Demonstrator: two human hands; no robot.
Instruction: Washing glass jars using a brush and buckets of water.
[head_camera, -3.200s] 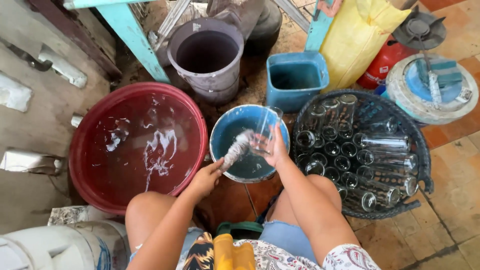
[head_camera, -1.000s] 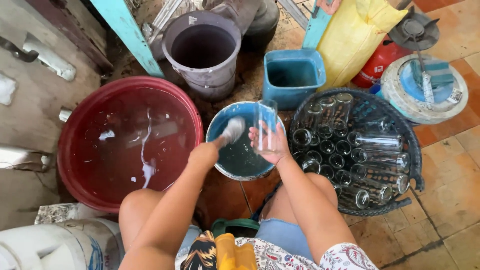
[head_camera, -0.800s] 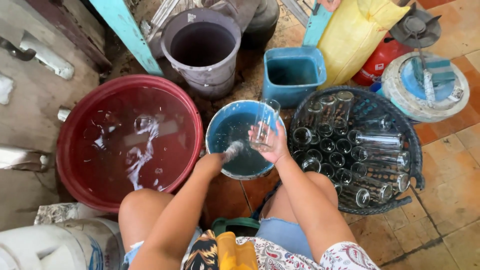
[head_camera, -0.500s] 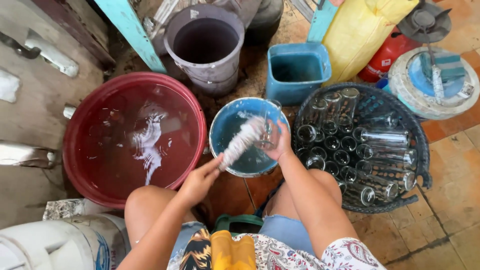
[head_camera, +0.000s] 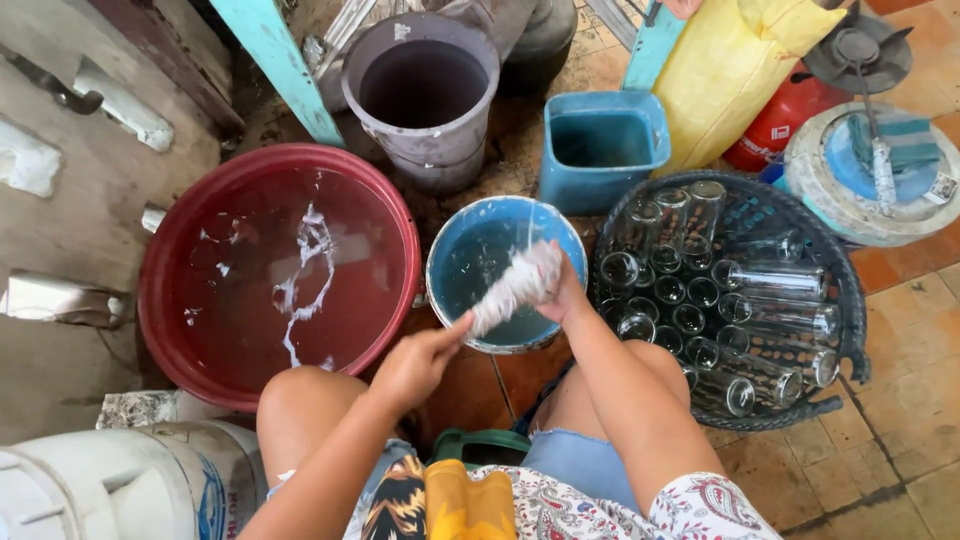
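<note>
My right hand (head_camera: 565, 295) grips a clear drinking glass (head_camera: 535, 270) tilted over the blue basin (head_camera: 455, 250) of soapy water. My left hand (head_camera: 420, 365) holds the end of a foamy white brush (head_camera: 500, 300) that reaches into the glass. Both hands are above the basin's near rim, between my bare knees. To the right, a dark round basket (head_camera: 845, 300) holds several clear glasses lying and standing.
A large red tub (head_camera: 380, 230) of water sits to the left. Beyond are a grey bucket (head_camera: 425, 140), a square blue tub (head_camera: 600, 190), a yellow sack (head_camera: 725, 70) and a red gas cylinder (head_camera: 775, 130). A white container (head_camera: 120, 485) stands at lower left.
My left hand dipped the brush into the blue basin, then drew back and pushed it into the glass. The right hand kept the glass over the basin.
</note>
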